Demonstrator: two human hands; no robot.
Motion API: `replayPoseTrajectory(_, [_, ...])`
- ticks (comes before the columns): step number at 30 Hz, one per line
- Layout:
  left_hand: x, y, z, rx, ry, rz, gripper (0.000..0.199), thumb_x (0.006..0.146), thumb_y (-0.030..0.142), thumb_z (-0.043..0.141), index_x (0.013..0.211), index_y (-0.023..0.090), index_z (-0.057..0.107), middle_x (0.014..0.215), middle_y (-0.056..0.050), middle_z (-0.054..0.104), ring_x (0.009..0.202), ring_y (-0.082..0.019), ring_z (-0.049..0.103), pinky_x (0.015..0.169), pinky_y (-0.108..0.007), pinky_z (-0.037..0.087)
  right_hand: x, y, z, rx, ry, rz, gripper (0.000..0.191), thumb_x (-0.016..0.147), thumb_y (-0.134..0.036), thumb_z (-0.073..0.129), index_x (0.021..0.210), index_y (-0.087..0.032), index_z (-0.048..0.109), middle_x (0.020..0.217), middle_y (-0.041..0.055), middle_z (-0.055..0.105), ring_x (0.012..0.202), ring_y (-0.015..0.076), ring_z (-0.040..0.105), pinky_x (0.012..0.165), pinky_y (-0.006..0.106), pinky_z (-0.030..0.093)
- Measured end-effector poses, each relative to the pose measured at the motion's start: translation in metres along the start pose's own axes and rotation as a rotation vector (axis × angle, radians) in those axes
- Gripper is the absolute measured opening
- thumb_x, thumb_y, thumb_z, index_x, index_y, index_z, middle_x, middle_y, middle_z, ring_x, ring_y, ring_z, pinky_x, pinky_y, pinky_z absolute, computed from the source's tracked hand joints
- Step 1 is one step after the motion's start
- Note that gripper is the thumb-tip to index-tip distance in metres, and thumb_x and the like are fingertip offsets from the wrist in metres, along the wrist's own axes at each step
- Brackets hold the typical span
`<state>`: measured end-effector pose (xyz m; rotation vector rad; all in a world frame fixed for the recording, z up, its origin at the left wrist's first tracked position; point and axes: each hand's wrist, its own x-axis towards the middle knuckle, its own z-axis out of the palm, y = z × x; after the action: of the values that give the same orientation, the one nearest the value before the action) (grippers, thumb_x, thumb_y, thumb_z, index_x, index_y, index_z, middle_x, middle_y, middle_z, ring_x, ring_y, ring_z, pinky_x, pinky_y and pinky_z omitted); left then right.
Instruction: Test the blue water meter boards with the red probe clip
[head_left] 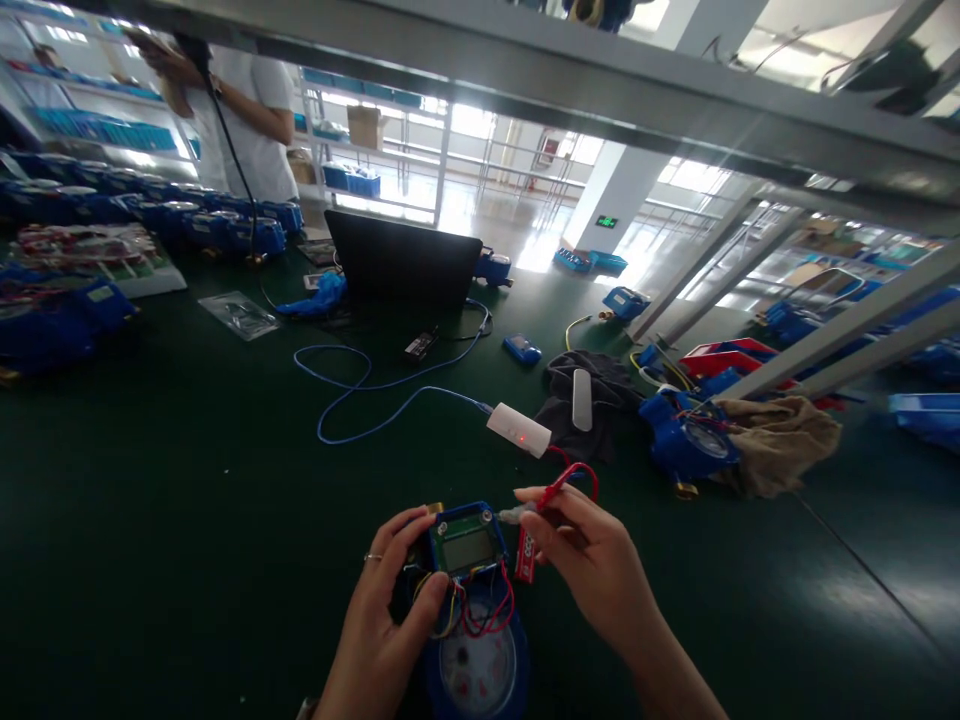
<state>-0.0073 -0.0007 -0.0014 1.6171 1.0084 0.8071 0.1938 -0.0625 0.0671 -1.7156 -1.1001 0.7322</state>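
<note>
Left hand (390,595): fingers clamped on left side of LCD module (469,548), at top end of blue water meter (480,665), bottom centre of view, over green table (187,520). Right hand (592,560): fingers pinched on grey probe (516,515), tip at module's upper right corner, contact unclear. White adapter (517,430) beyond, red light lit.

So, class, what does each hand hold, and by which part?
Left hand: the blue meter, by the left side of its display housing. Right hand: a red lead, by its grey end.
</note>
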Motion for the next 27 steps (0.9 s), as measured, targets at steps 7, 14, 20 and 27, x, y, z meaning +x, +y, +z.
replayPoseTrajectory(7, [0.0, 0.01, 0.003, 0.032, -0.002, -0.02, 0.047, 0.083, 0.048, 0.066, 0.122, 0.024, 0.058, 0.135, -0.014, 0.052, 0.124, -0.035, 0.054, 0.101, -0.056, 0.048, -0.002, -0.009, -0.002, 0.32, -0.07, 0.157, 0.025, 0.081, -0.038, 0.073, 0.096, -0.018, 0.07, 0.079, 0.0024, 0.07, 0.065, 0.0138, 0.064, 0.06, 0.025, 0.057])
replayPoseTrajectory(14, [-0.001, 0.012, 0.01, 0.068, 0.036, 0.014, 0.049, 0.077, 0.032, 0.071, 0.122, 0.024, 0.054, 0.133, -0.012, 0.052, 0.124, -0.033, 0.054, 0.102, -0.055, 0.046, -0.001, -0.005, 0.001, 0.124, -0.059, 0.1, 0.018, 0.083, -0.035, 0.066, 0.086, -0.017, 0.065, 0.077, 0.0036, 0.068, 0.065, 0.0151, 0.063, 0.054, 0.024, 0.052])
replayPoseTrajectory(20, [0.0, 0.017, 0.012, 0.103, 0.074, 0.059, 0.047, 0.073, 0.026, 0.071, 0.117, 0.022, 0.055, 0.128, -0.012, 0.055, 0.12, -0.032, 0.056, 0.1, -0.052, 0.048, 0.001, -0.001, -0.001, -0.002, -0.127, 0.084, 0.018, 0.085, -0.035, 0.063, 0.085, -0.017, 0.063, 0.076, 0.0045, 0.068, 0.064, 0.0163, 0.065, 0.054, 0.025, 0.053])
replayPoseTrajectory(27, [0.0, 0.019, 0.014, 0.095, 0.083, 0.058, 0.047, 0.073, 0.025, 0.07, 0.117, 0.022, 0.054, 0.127, -0.012, 0.055, 0.12, -0.032, 0.056, 0.099, -0.051, 0.048, 0.0, -0.001, 0.0, -0.046, -0.135, 0.11, 0.017, 0.084, -0.034, 0.065, 0.085, -0.018, 0.065, 0.078, 0.0045, 0.07, 0.066, 0.0168, 0.068, 0.056, 0.025, 0.055])
